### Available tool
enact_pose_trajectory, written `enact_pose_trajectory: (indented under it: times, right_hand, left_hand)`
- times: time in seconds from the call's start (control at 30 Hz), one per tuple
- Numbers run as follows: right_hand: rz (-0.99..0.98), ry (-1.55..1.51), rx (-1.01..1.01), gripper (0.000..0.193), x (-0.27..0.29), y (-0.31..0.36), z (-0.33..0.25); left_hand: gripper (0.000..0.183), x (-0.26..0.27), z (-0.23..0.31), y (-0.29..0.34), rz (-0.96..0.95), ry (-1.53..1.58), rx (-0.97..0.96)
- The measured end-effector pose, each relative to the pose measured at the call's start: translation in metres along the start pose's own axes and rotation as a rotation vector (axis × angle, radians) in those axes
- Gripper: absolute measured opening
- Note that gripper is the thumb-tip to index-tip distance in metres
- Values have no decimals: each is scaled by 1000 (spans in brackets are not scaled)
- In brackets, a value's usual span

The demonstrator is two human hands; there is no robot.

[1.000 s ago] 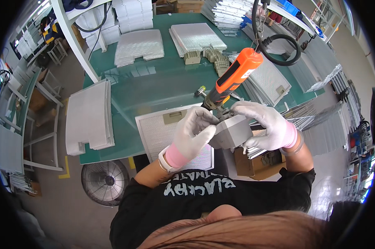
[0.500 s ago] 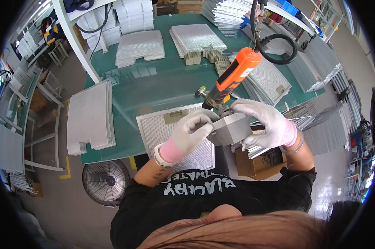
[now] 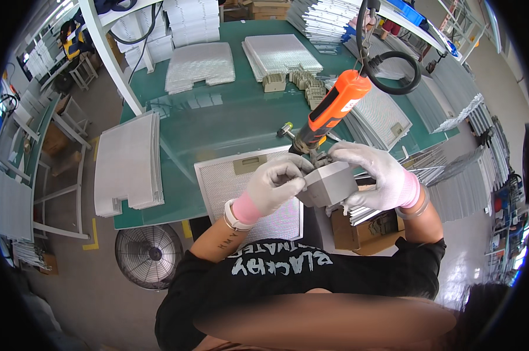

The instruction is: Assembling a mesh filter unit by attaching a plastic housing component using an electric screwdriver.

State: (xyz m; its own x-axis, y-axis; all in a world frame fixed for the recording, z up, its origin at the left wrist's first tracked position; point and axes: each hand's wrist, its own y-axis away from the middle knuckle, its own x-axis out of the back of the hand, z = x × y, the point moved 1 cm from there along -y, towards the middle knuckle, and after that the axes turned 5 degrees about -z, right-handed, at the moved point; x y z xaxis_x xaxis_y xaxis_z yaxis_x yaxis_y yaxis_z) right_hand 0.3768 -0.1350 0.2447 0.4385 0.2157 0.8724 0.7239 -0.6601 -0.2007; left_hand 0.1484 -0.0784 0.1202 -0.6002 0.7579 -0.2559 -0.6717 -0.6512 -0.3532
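Observation:
A grey box-like block (image 3: 330,184) with angled faces sits between my hands, over the near edge of the table. My right hand (image 3: 373,175), in a white glove with a pink cuff, curves round its right side, fingers along the far upper edge and thumb low on the near side. At its left edge, the thumb and forefinger of my gloved left hand (image 3: 276,184) are pinched together; what they hold is hidden. Just beyond the block hangs an orange and black power screwdriver (image 3: 335,108), its tip hidden near small dark pieces. Under my left hand lies a framed mesh filter panel (image 3: 226,181).
Stacked panels (image 3: 127,164) lie at the table's left, with more at the back (image 3: 200,67). Small beige clips (image 3: 274,82) stand near the middle. An open cardboard box (image 3: 364,234) sits below right; a floor fan (image 3: 149,256) stands below left.
The view has shifted slightly. My left hand has edged a little to the right along the block's left edge; my right hand keeps its place around it.

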Motion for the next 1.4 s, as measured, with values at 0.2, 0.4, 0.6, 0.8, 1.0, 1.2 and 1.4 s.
enact_pose_trajectory:
  times: [0.2,0.4,0.6,0.8,1.0,1.2,1.4]
  right_hand:
    - [-19,-39,-3,83,-4,2,5]
    - [-36,-65,3,82,-4,2,4]
    - [-35,-93,31,82,-5,0,3]
    - [-11,-79,40,81,-7,2,7]
    - [-1,-96,14,80,-6,3,8]
    - [14,-106,14,79,-4,1,9]
    - [31,-60,37,77,-6,-5,5]
  left_hand:
    - [6,2,-4,0,-17,-23,-12]
    - [4,5,-11,-2,-29,-33,-35]
    - [3,6,-9,-5,-50,4,-48]
    - [12,11,-11,-9,-58,85,-17]
    - [10,22,-32,-6,28,-109,202]
    - [35,4,-25,16,402,-947,-608]
    - [88,-29,-16,4,144,-1133,-625]
